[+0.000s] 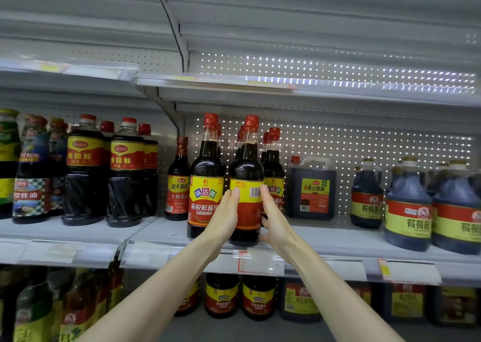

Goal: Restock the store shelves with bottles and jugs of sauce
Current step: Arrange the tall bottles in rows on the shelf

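From the head view, the only one we have, both hands are up at the middle shelf with one sauce bottle between them. The left hand lays its fingers nearly straight against the bottle's left side. The right hand presses on the other side, fingers pointing up and a lower digit seeming to hook round the front, so the bottle is clasped from both flanks. It stands upright at the shelf's front edge, its barcode turned toward us, just beside a front-facing neighbour bottle and ahead of more red-capped bottles behind. We judge this bottle placed but not yet squared, since its label faces away. Much of the row looks stocked, with tall bottles at left, a dark square jug near the right hand and handled jugs farther right. Shelf floor shows around the square jug, and we see no goods on the upper shelf, so we reckon a fair share of restocking remains. The lower shelf's jars are partly hidden.
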### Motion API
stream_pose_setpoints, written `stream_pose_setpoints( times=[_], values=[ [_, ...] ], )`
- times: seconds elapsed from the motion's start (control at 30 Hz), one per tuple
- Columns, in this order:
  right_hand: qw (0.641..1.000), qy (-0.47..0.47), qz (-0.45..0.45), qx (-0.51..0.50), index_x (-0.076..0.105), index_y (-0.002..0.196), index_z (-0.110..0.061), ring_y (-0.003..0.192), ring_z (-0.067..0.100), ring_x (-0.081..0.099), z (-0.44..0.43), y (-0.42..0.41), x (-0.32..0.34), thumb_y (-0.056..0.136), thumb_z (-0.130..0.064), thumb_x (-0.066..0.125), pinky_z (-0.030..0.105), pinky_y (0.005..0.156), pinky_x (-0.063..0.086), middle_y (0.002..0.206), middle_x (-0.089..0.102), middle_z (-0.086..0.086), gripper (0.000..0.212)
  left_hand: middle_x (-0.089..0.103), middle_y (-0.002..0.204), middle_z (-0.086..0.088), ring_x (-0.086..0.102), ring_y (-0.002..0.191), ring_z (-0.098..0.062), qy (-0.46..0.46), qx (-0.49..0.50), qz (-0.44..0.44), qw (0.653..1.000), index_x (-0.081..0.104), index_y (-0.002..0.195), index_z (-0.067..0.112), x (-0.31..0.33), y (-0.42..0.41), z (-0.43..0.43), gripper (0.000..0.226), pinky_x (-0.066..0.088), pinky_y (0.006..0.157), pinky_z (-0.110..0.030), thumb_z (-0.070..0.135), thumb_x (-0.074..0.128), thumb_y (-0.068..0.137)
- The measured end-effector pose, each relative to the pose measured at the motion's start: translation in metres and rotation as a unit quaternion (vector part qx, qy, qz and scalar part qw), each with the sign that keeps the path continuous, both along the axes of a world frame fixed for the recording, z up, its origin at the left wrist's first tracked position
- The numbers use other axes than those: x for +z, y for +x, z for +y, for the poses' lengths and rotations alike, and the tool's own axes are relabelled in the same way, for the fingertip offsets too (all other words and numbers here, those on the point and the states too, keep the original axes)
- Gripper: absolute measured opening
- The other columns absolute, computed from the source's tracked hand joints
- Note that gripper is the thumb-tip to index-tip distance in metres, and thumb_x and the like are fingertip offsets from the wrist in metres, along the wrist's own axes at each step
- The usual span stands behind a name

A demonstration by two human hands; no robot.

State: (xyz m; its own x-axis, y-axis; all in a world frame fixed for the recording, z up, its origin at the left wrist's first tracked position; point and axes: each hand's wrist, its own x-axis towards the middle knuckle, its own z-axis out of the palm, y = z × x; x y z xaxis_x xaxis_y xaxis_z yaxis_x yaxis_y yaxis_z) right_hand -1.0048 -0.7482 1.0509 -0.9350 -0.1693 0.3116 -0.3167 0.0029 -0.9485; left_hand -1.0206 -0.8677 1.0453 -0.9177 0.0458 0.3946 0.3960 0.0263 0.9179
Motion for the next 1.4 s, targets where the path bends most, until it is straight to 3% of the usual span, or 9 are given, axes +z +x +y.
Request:
stream_pose_setpoints(
  times=[0.17,0.33,0.47,0.63,0.77,0.87,1.03,1.2,1.4],
  values=[
    [1.0,-0.001,-0.016,0.003,0.04,0.143,-0.031,0.108,0.004,0.053,-0.006,-0.005,0.003,0.098,-0.059,0.025,0.028,0.088,0.041,0.125,0.054,-0.016,0.055,0.044,0.144,0.008,0.044,0.13,-0.011,-0.021,-0.017,0.022,0.999,0.031,0.148,0.031,-0.011,0.01,-0.005,0.058,0.035,0.112,-0.04,0.058,0.029,0.097],
    [1.0,-0.002,-0.016,-0.009,0.048,0.124,-0.037,0.088,-0.004,0.054,-0.008,0.0,0.001,0.1,-0.054,0.025,0.021,0.071,0.044,0.103,0.057,-0.019,0.037,0.052,0.133,0.008,0.05,0.121,-0.007,-0.007,0.014,0.023,1.0,0.038,0.143,0.024,-0.012,0.009,-0.012,0.055,0.042,0.101,-0.03,0.056,0.03,0.098],
    [0.999,0.03,0.01,-0.008,0.027,0.149,-0.036,0.126,0.003,0.044,-0.017,0.005,-0.002,0.095,-0.064,0.027,0.036,0.107,0.037,0.147,0.04,-0.013,0.061,0.055,0.114,0.014,0.053,0.104,0.0,0.009,0.022,0.024,0.999,0.043,0.136,0.027,-0.009,0.016,-0.007,0.04,0.04,0.085,-0.021,0.043,0.03,0.102],
    [1.0,-0.002,-0.005,-0.024,0.044,0.105,-0.047,0.082,-0.009,0.05,-0.011,0.012,0.005,0.101,-0.052,0.025,0.02,0.075,0.043,0.095,0.051,-0.026,0.021,0.055,0.124,0.011,0.052,0.115,-0.004,-0.007,0.005,0.035,0.999,0.043,0.137,0.028,-0.01,0.021,-0.002,0.042,0.04,0.097,-0.024,0.045,0.031,0.101],
    [0.999,-0.023,-0.016,-0.02,0.035,0.143,-0.032,0.096,0.004,0.047,-0.007,0.017,0.009,0.102,-0.049,0.023,0.03,0.089,0.039,0.115,0.049,-0.012,0.046,0.049,0.137,0.004,0.048,0.123,-0.009,-0.016,0.038,0.032,0.999,0.041,0.141,0.022,-0.014,0.008,-0.003,0.052,0.039,0.102,-0.029,0.051,0.03,0.099],
    [0.999,-0.017,-0.035,-0.003,0.03,0.148,-0.026,0.118,0.013,0.045,-0.007,0.023,0.008,0.101,-0.05,0.024,0.04,0.099,0.034,0.136,0.045,-0.004,0.053,0.043,0.145,0.001,0.043,0.131,-0.016,-0.007,0.04,-0.001,0.999,0.029,0.149,0.022,-0.015,-0.003,-0.004,0.066,0.035,0.111,-0.041,0.061,0.031,0.096],
    [0.999,-0.038,-0.037,-0.002,0.032,0.146,-0.03,0.092,0.002,0.045,-0.009,0.024,0.005,0.101,-0.05,0.028,0.034,0.092,0.034,0.118,0.045,-0.008,0.05,0.046,0.144,0.004,0.046,0.13,-0.015,0.021,0.02,-0.025,0.999,0.031,0.148,0.031,-0.018,-0.02,0.0,0.083,0.036,0.111,-0.046,0.077,0.033,0.078],
    [0.998,-0.049,-0.042,-0.006,0.039,0.127,-0.035,0.083,0.0,0.05,-0.008,0.018,0.008,0.101,-0.049,0.028,0.031,0.084,0.041,0.106,0.054,-0.011,0.032,0.054,0.134,0.007,0.051,0.123,-0.012,0.019,-0.002,-0.017,1.0,0.044,0.14,0.029,-0.008,0.005,0.0,0.053,0.038,0.11,-0.041,0.058,0.029,0.097],
    [0.998,-0.039,-0.053,-0.004,0.036,0.145,-0.019,0.104,0.011,0.051,-0.008,0.021,0.011,0.101,-0.049,0.026,0.027,0.075,0.043,0.146,0.043,0.004,0.055,0.056,0.123,0.007,0.053,0.119,-0.012,0.027,0.0,0.006,1.0,0.046,0.132,0.031,-0.01,0.015,-0.003,0.04,0.039,0.108,-0.038,0.046,0.026,0.102]
  ],
)
